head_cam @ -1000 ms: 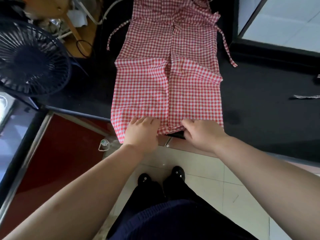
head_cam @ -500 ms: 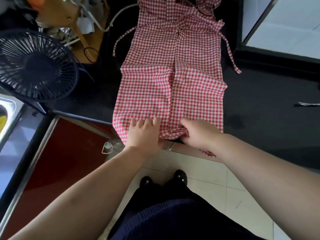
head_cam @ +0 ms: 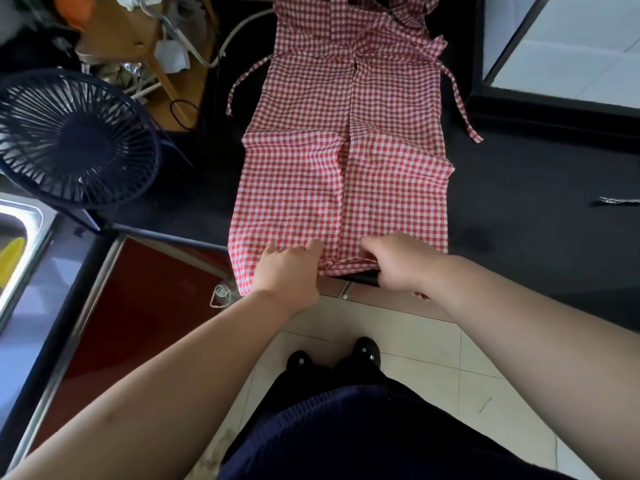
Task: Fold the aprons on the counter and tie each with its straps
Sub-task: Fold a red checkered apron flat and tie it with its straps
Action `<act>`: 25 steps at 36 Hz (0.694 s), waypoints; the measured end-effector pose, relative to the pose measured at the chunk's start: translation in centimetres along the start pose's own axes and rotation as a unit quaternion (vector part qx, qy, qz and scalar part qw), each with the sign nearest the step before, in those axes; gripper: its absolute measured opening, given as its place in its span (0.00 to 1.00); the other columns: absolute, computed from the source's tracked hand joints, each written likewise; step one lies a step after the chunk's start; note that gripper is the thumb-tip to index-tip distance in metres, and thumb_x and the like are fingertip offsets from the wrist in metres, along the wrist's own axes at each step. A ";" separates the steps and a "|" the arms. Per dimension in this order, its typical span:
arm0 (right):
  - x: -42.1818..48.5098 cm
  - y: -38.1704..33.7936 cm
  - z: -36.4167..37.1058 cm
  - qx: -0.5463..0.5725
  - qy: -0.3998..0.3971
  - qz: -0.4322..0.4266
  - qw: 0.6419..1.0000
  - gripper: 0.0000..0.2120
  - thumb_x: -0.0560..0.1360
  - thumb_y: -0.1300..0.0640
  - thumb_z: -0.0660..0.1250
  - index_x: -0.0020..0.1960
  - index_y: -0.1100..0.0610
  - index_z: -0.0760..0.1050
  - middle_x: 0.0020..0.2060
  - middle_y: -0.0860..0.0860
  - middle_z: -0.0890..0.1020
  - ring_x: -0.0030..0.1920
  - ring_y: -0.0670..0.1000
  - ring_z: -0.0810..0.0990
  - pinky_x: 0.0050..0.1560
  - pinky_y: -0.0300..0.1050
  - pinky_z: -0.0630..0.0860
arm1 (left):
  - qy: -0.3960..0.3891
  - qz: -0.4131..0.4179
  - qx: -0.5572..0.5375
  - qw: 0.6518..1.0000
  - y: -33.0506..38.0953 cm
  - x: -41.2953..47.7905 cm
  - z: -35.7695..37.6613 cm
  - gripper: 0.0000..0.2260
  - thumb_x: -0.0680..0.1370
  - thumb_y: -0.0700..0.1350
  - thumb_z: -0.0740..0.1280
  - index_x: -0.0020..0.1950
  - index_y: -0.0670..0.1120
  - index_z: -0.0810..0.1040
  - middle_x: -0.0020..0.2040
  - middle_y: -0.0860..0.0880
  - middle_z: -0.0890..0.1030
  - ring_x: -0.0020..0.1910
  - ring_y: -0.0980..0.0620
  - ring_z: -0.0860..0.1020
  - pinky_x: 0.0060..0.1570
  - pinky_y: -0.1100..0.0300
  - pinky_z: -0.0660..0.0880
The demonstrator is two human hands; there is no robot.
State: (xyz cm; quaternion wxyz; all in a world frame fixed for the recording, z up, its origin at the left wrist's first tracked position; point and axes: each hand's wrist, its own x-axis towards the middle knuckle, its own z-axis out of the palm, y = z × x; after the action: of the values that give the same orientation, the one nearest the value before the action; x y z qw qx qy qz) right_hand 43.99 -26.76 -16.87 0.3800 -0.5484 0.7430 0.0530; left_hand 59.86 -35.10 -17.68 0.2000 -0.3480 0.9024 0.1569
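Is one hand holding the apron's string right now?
No, the left hand and the right hand are both at the near hem of the apron, while the straps lie loose farther up.

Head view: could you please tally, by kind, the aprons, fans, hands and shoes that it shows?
Red gingham apron: 1
Dark fan: 1
Hands: 2, left hand and right hand
Black shoes: 2
Total: 6
A strap end at the right edge is not counted.
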 end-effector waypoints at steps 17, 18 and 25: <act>2.6 1.2 -1.3 0.049 0.055 0.072 0.995 0.11 0.82 0.52 0.54 0.58 0.56 0.70 0.41 0.47 0.71 0.36 0.44 0.68 0.40 0.38 0.66 | -0.094 -0.035 -0.108 0.989 -3.3 6.4 -3.1 0.10 0.83 0.52 0.55 0.50 0.47 0.69 0.44 0.49 0.74 0.42 0.51 0.73 0.38 0.58 0.67; 3.0 1.4 -1.4 0.047 0.058 0.086 0.993 0.12 0.82 0.53 0.55 0.60 0.57 0.70 0.41 0.47 0.71 0.36 0.44 0.69 0.41 0.39 0.67 | -0.097 -0.031 -0.084 0.991 -3.2 7.1 -3.2 0.11 0.83 0.52 0.54 0.51 0.47 0.70 0.46 0.48 0.74 0.44 0.50 0.73 0.41 0.58 0.68; 4.2 2.1 -1.9 0.049 0.044 0.112 0.992 0.15 0.81 0.52 0.55 0.64 0.57 0.70 0.52 0.52 0.77 0.43 0.48 0.73 0.47 0.40 0.68 | -0.016 -0.066 0.148 0.987 -1.7 8.3 -3.8 0.18 0.81 0.59 0.58 0.62 0.48 0.73 0.58 0.47 0.78 0.58 0.45 0.75 0.58 0.50 0.66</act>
State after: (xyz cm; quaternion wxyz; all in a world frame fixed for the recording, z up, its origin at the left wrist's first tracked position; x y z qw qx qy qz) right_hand 40.79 -30.13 -18.90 0.3650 -0.4444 0.8174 0.0339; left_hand 54.46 -42.63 -18.53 0.2741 -0.3702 0.8875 0.0137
